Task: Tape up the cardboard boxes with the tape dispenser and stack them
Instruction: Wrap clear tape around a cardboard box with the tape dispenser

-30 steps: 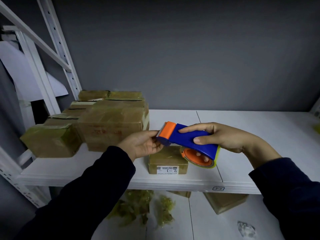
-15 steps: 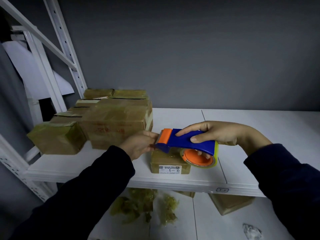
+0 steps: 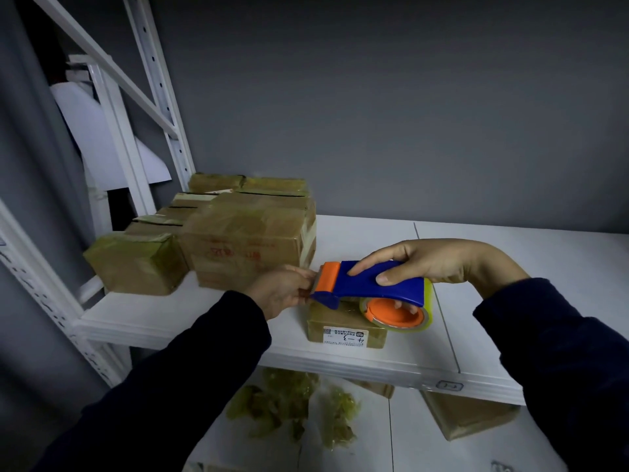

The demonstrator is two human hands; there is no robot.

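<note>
A small cardboard box (image 3: 343,330) with a white label on its front sits near the front edge of the white shelf (image 3: 211,318). My right hand (image 3: 432,262) grips the blue and orange tape dispenser (image 3: 371,287) just above the box, its clear tape roll over the box's right end. My left hand (image 3: 284,292) is at the dispenser's orange toothed end and pinches the tape end there; the tape itself is hard to see. Several taped boxes (image 3: 238,240) are stacked at the shelf's back left.
A white upright post (image 3: 160,93) and diagonal brace stand at the left. On the lower shelf lie crumpled tape scraps (image 3: 292,403) and another cardboard box (image 3: 466,415). A grey wall closes the back.
The dispenser and both hands have come down closer to the small box. The view has shifted right and down a little.
</note>
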